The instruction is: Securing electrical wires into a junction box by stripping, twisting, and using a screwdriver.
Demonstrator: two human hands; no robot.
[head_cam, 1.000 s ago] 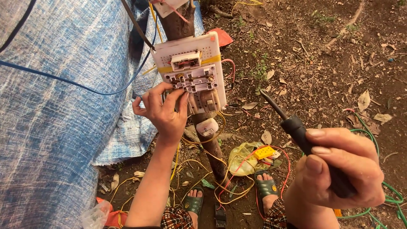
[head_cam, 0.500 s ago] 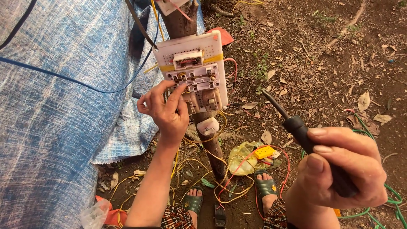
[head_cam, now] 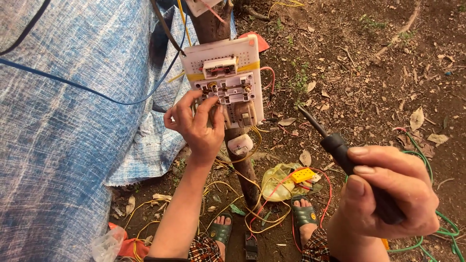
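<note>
Looking down at a white plastic switch panel (head_cam: pixel 224 77) strapped to a rough brown wooden post (head_cam: pixel 242 170), and everything else sits around that panel. Left hand (head_cam: pixel 196 126) is right up against the panel's lower left edge, fingers bent and pinching at the exposed switch terminals there; can't tell if there's anything small held between the fingertips. Right hand (head_cam: pixel 388 199) is well off to the lower right of the panel, closed tight around the handle of a black-handled screwdriver (head_cam: pixel 340 150), with the dark shaft pointing up and left toward the panel but nowhere near touching it.

A thin blue cable (head_cam: pixel 87 90) runs in from the left of the panel, across a blue and white woven tarp (head_cam: pixel 63 136). Below the panel, yellow and red wires (head_cam: pixel 252 204) are tangled on the dirt by the post's base, with a small yellow perforated block (head_cam: pixel 303 174) on a yellowish plastic bag (head_cam: pixel 276 184) just right of that. Green sandals (head_cam: pixel 306 213) show at the bottom.
</note>
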